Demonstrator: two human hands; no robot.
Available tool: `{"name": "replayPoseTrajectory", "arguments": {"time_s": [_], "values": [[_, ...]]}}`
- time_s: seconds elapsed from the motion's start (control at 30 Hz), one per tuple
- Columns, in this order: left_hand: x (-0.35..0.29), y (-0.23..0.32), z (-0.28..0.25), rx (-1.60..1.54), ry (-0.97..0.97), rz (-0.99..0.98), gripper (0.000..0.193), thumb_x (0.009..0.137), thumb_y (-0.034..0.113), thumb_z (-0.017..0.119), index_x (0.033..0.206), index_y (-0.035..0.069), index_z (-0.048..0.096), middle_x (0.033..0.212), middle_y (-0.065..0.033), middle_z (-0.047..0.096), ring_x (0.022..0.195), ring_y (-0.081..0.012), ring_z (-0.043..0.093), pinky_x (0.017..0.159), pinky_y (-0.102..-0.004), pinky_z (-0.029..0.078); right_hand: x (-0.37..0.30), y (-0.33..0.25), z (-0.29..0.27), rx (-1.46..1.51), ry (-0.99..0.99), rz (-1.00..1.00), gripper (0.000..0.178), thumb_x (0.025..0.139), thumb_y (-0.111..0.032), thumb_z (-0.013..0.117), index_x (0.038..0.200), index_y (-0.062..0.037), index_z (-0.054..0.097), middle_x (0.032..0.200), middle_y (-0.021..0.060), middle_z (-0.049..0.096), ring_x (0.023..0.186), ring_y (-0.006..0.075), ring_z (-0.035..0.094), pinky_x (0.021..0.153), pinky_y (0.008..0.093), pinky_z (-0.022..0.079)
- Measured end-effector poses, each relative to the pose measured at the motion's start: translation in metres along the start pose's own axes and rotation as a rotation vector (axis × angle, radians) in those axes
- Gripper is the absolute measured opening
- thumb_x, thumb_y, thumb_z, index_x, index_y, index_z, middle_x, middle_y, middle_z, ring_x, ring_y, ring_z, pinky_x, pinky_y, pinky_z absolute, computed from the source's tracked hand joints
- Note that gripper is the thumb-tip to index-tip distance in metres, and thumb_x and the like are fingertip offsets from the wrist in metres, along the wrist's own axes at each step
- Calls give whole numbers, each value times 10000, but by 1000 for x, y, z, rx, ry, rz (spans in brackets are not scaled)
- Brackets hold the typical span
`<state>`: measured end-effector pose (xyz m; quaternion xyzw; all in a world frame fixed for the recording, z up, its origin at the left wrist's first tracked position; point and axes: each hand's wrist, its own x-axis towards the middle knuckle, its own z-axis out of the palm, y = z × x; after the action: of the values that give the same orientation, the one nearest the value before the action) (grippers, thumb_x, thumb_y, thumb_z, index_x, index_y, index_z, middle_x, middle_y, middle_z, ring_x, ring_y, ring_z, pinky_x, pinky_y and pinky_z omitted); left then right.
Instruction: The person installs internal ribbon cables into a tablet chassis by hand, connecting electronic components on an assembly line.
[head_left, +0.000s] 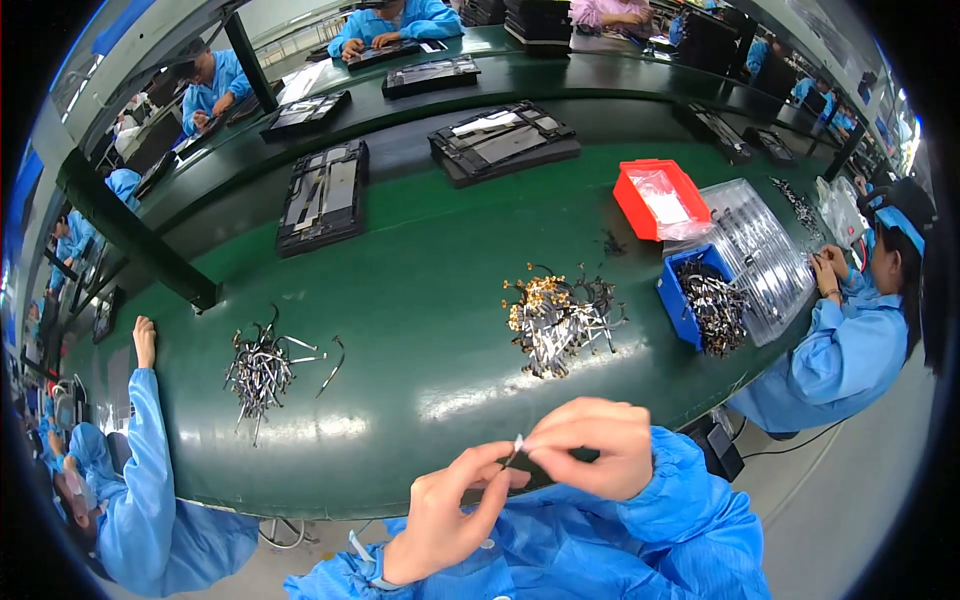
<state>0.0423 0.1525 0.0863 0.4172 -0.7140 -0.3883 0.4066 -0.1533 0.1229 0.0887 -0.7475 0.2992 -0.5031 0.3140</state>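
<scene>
Blue jacket [560, 545] sat nearest the camera, at the near edge of the green bench [420, 300]. Left hand [445, 510] pinched the dark end of a small strip part [514, 453]; right hand [600, 445] looked pinched on its white tip. Part was between the fingertips, nearer than the loose pile [555, 325]. Probably light, thin, bendy, easy to crease; ends seemed the safest hold, light fingertip pressure.

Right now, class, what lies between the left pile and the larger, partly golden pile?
In the head view, a loose thin strip lies just right of the left pile; beyond it, green tabletop stretches to the larger pile.
</scene>
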Motion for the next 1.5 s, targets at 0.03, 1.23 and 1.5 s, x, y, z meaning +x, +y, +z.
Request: {"name": "replayPoseTrajectory", "arguments": {"time_s": [0.03, 1.23, 1.5], "values": [[-1, -1, 2, -164, -32, -141, 293, 875, -23, 613, 1167, -7, 590, 833, -104, 724, 752, -183, 724, 659, -265, 567, 0, -2, -5, -125, 36, -16, 229, 710, 15, 765, 933, -18, 722, 876, 87, 700, 717, 209, 693, 598, 290, 578], [78, -120, -43, -262, 169, -242, 218, 927, -22, 484, 1119, -51, 582, 789, -136, 704, 761, -170, 694, 716, -286, 561, 107, 206, -278, -1151, 32, 643, 215, 622, -214, 834, 710, -52, 724, 695, 141, 689, 695, 285, 693, 720, 385, 557], [78, -118, -43, -222, 145, -255, 214, 913, -9, 514, 1114, -28, 586, 801, -130, 724, 782, -177, 714, 701, -293, 561, 215, 224, -244, -942, 111, 469, 313, 730, -238, 765, 979, -52, 726, 929, 150, 723, 877, 278, 707, 824, 357, 553]]}}
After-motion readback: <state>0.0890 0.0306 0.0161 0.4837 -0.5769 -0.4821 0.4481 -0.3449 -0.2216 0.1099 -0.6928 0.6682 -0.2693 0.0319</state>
